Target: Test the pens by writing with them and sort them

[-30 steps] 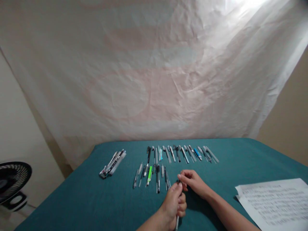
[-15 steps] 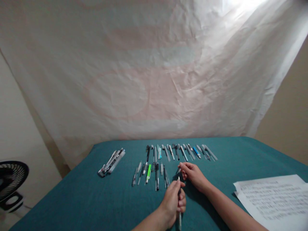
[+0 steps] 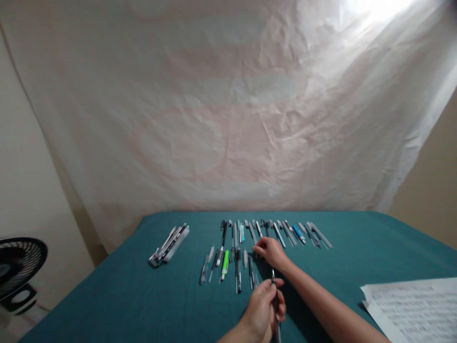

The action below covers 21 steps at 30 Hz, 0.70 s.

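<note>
My left hand (image 3: 263,310) is closed round a slim silver pen (image 3: 275,305) near the front of the teal table (image 3: 143,295), its tip pointing away from me. My right hand (image 3: 270,250) reaches forward over the near row of pens (image 3: 228,264), fingers curled and pinched on something small I cannot make out, beside the row's right end. A far row of pens (image 3: 274,231) lies just beyond it.
A bundle of pens (image 3: 169,244) lies at the left of the table. Printed paper sheets (image 3: 414,305) rest at the front right. A black fan (image 3: 19,271) stands off the table's left side. A creased white sheet (image 3: 228,109) hangs behind.
My right hand has drawn away from my left and moved forward to the near row's right end. My left hand keeps the pen, now held more upright.
</note>
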{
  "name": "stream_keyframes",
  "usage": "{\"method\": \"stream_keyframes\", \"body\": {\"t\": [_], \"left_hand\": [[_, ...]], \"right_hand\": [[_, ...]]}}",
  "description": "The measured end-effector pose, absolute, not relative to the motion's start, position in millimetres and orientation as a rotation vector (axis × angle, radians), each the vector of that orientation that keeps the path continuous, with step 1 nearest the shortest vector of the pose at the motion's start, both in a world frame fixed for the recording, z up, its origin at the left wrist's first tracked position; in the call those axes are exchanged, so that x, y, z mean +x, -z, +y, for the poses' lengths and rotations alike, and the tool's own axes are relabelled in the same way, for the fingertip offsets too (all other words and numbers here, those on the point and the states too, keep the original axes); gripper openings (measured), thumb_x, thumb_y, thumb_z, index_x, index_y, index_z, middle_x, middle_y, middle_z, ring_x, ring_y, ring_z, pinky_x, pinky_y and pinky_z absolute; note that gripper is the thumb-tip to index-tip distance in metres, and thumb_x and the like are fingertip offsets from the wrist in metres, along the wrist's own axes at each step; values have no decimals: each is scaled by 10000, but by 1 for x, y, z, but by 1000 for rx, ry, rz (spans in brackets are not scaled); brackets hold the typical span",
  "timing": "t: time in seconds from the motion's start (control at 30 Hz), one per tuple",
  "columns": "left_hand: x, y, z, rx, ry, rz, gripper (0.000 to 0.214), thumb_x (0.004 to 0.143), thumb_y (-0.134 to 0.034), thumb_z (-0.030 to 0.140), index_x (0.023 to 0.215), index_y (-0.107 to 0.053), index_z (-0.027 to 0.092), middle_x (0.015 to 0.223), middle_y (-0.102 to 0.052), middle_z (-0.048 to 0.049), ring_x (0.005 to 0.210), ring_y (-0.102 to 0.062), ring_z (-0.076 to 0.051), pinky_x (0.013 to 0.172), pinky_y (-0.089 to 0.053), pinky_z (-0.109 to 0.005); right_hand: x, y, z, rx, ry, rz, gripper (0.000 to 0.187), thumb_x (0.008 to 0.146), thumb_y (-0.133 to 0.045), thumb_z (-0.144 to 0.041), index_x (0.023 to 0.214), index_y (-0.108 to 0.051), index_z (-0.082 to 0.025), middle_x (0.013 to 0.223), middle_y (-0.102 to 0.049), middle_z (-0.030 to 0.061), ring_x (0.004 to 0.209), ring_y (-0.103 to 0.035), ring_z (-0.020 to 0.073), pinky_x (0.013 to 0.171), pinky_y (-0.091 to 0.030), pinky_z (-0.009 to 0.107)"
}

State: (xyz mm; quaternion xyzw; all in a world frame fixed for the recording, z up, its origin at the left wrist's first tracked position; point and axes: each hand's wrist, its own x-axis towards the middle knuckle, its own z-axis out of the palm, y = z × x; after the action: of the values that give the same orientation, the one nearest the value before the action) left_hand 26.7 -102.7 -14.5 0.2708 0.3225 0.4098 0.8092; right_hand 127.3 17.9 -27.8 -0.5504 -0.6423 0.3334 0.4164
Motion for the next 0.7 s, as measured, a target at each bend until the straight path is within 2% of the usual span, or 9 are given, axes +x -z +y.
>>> {"method": "stream_keyframes", "body": {"t": [0.23,0.4,0.57,0.7], "left_hand": [[27,17,-102,586,-884,665,319,690,-591,340,919,-476,150,598,-468,42,428,-393,-56,434,-140,-212],[27,17,-102,594,-891,653,289,717,-561,321,922,-458,145,585,-471,42,425,-396,-61,434,-152,-213],[28,15,-103,593,-900,651,240,757,-513,286,934,-447,139,591,-477,39,433,-398,-61,439,-174,-211],[28,14,-102,595,-899,653,223,767,-495,269,937,-442,135,584,-474,39,431,-397,-63,438,-179,-212]], "right_hand": [[128,27,12,-1385,-653,-1734,238,738,-527,-356,675,-626,-149,569,-587,20,538,-501,134,517,-346,235],[135,25,-2,-1345,-649,-1785,231,720,-541,-317,858,-616,-148,652,-583,11,588,-516,134,564,-385,234],[139,26,-10,-1301,-728,-1834,392,682,-575,-253,1058,-530,-153,602,-538,-29,541,-505,119,541,-398,223],[136,30,-7,-1299,-723,-1857,437,674,-577,-216,1101,-515,-153,595,-552,-21,540,-504,123,550,-400,232]]}}
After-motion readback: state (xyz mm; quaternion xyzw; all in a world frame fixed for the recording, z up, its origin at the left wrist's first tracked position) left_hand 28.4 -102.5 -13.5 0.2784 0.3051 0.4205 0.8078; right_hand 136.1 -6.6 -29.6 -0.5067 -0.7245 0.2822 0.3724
